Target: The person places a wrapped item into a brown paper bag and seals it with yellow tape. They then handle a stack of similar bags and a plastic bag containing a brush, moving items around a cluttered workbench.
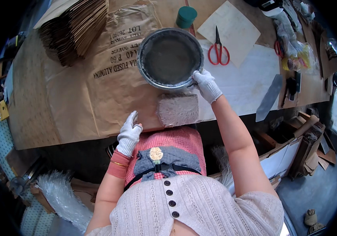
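My right hand, in a white knit glove with bare fingertips, is closed on the near right rim of a round metal pan. The inside of the pan is dark grey, and I cannot make out what lies in it. Just below the pan, at the table's front edge, is a whitish, crinkled rectangular block or pad. My left hand, gloved the same way, hovers by the table edge left of that pad. Its fingers are stretched out with nothing in them.
Brown printed paper covers the table's left part, with a stack of folded brown paper behind. A green-lidded jar, red-handled scissors, white sheets and a grey flat strip lie around. Plastic bags sit far right.
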A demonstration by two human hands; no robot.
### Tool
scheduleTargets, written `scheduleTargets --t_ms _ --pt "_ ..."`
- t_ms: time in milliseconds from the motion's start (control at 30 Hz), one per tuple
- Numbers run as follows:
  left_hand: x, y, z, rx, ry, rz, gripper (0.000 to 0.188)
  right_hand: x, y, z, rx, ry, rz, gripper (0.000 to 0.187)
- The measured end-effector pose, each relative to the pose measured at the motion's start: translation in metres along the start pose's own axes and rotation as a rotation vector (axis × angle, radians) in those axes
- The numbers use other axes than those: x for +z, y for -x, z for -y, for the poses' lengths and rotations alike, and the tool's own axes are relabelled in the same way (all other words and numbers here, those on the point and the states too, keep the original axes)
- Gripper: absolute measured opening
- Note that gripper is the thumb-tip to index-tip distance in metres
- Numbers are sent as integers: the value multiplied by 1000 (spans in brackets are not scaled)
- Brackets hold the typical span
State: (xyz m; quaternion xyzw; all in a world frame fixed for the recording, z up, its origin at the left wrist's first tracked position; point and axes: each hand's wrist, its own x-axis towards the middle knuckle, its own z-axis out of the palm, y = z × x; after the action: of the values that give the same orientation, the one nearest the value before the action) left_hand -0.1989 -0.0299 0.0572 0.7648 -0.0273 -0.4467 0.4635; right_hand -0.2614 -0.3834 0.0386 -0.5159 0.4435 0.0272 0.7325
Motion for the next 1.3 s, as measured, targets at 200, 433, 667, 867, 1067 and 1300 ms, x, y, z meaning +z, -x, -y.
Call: scheduleTargets --t_ms 200,433,667,867,1067,1300 --pt "10 -2 -22 -28 -81 40 62 -12 -3 -3 35 -223 161 23" --pt "11 -8 -24 9 -83 58 62 -39 -3 -37 -114 -72 135 39" --pt "6 -13 -35 61 -198 59 59 -1 24 -33 -65 456 -102 46" --pt "-5 -27 -4 80 -106 79 61 -27 31 -43 -193 685 -341 41" --pt "-21 -12 -39 215 -384 94 63 -79 113 -45 52 905 -392 33" --pt "32 7 -142 635 -531 329 61 -91 219 -43 161 789 -597 31"
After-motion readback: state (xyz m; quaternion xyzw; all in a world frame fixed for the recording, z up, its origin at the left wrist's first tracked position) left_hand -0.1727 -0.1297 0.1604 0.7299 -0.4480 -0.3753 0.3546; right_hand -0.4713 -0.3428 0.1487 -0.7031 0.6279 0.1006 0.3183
